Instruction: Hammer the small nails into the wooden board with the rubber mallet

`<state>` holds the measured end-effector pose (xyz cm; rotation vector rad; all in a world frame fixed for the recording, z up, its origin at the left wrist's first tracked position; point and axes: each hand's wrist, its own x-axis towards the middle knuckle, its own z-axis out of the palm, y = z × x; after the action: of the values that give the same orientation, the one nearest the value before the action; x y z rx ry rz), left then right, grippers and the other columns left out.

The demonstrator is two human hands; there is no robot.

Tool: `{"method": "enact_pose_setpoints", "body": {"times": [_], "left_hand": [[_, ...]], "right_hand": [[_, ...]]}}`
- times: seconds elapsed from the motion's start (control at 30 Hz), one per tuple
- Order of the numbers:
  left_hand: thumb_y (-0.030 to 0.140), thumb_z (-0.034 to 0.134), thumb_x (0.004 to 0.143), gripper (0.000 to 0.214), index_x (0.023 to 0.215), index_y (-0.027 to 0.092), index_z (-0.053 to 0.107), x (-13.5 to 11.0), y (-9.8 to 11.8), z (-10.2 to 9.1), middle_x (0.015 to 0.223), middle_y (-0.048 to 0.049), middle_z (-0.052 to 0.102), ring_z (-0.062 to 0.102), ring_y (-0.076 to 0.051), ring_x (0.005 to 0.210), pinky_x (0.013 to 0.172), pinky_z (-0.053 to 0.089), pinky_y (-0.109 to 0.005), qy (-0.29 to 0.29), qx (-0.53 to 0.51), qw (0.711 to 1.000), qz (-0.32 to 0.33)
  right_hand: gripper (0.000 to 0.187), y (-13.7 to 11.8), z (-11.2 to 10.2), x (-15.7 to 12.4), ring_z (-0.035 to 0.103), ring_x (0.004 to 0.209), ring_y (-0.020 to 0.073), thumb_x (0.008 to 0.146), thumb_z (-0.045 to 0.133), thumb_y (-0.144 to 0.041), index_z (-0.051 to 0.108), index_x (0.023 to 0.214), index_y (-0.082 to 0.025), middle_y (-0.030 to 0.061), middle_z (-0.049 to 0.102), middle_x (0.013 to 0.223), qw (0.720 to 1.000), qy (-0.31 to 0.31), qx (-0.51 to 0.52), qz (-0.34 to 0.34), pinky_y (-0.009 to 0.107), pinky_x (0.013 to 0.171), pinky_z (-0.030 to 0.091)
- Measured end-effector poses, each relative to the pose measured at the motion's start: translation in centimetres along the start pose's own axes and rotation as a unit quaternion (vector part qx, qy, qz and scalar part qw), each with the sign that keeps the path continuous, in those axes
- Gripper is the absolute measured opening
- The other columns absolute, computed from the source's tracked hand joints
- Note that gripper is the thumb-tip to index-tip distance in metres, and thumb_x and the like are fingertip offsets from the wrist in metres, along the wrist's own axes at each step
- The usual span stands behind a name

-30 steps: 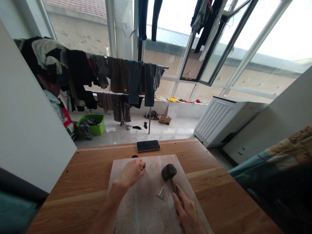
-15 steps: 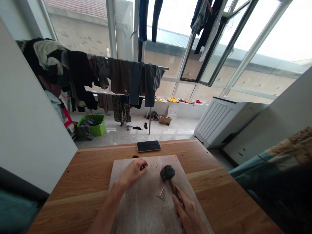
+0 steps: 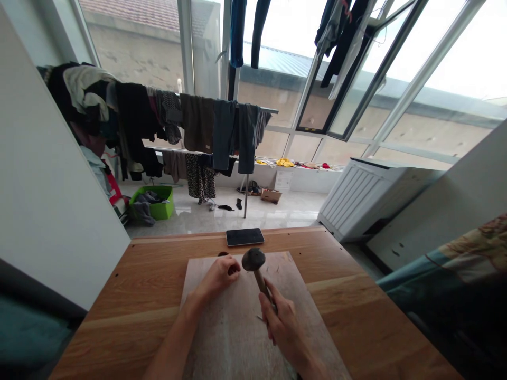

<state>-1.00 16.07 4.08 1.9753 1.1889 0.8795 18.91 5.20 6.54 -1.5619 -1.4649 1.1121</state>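
My left hand [image 3: 220, 275] rests near the far left part of a pale wooden board [image 3: 222, 338]. Its thumb and fingertips are pinched together on what looks like a nail, mostly hidden by the fingers. My right hand [image 3: 282, 316] is wrapped round the wooden handle of a mallet [image 3: 253, 259]. The mallet's dark, rounded head is just right of my left fingertips, apart from them. Thin nails [image 3: 267, 268] stand in the board behind and right of the mallet head. A loose nail [image 3: 260, 318] shows partly beside my right hand, which covers the rest of that spot.
The board lies on a brown wooden table [image 3: 356, 316]. A phone [image 3: 244, 237] lies near the far edge, and a small dark round object [image 3: 223, 254] sits behind my left hand. Beyond are a clothes rack, a green basket [image 3: 162, 206] and a white cabinet [image 3: 352, 195].
My right hand has carried the mallet left and away from me, so its head is now close to my left fingers. My left hand stays in nearly the same place on the board.
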Motion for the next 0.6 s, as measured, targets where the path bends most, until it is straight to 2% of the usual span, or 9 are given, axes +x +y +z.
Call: {"method": "enact_pose_setpoints", "body": {"times": [0.17, 0.37, 0.5, 0.6], "left_hand": [[0.002, 0.055, 0.07, 0.015, 0.067, 0.015, 0.061, -0.1, 0.3, -0.3, 0.072, 0.0008, 0.055, 0.05, -0.013, 0.067, 0.063, 0.036, -0.024, -0.007, -0.002, 1.0, 0.021], [0.003, 0.057, 0.072, 0.014, 0.068, 0.016, 0.059, 0.0, -0.1, -0.1, 0.073, 0.001, 0.055, 0.051, -0.014, 0.07, 0.065, 0.037, -0.025, -0.013, 0.028, 0.999, 0.013], [0.012, 0.063, 0.079, 0.016, 0.093, 0.016, 0.062, -0.2, 0.7, -0.6, 0.091, -0.0018, 0.06, 0.057, -0.016, 0.075, 0.07, 0.043, -0.026, -0.047, 0.082, 0.995, -0.017], [0.021, 0.066, 0.082, 0.024, 0.105, 0.017, 0.059, -0.5, 2.6, -1.5, 0.107, -0.0053, 0.059, 0.06, -0.017, 0.079, 0.074, 0.046, -0.028, -0.06, 0.155, 0.986, -0.014]], "right_hand": [[0.069, 0.3, 1.0, 0.3, 0.051, 0.04, 0.0118, 0.093, 0.045, -0.065, 0.052, 0.145, -0.02, -0.0017, 0.059, 0.063, 0.999, -0.008, -0.034, 0.018, 0.021, 0.037, 0.043], [0.068, 0.7, 0.9, 0.1, 0.051, 0.042, 0.0124, 0.092, 0.048, -0.064, 0.054, 0.143, -0.02, -0.0017, 0.059, 0.064, 0.999, 0.007, -0.038, 0.02, 0.021, 0.038, 0.043], [0.069, 1.0, -0.5, -0.8, 0.048, 0.038, 0.0105, 0.091, 0.048, -0.063, 0.054, 0.142, -0.017, -0.004, 0.054, 0.062, 0.999, 0.007, -0.024, 0.041, 0.02, 0.034, 0.039], [0.069, 1.6, -2.3, -2.0, 0.046, 0.036, 0.0101, 0.091, 0.047, -0.061, 0.052, 0.142, -0.014, -0.0057, 0.05, 0.059, 0.997, 0.033, -0.008, 0.064, 0.019, 0.031, 0.036]]}}
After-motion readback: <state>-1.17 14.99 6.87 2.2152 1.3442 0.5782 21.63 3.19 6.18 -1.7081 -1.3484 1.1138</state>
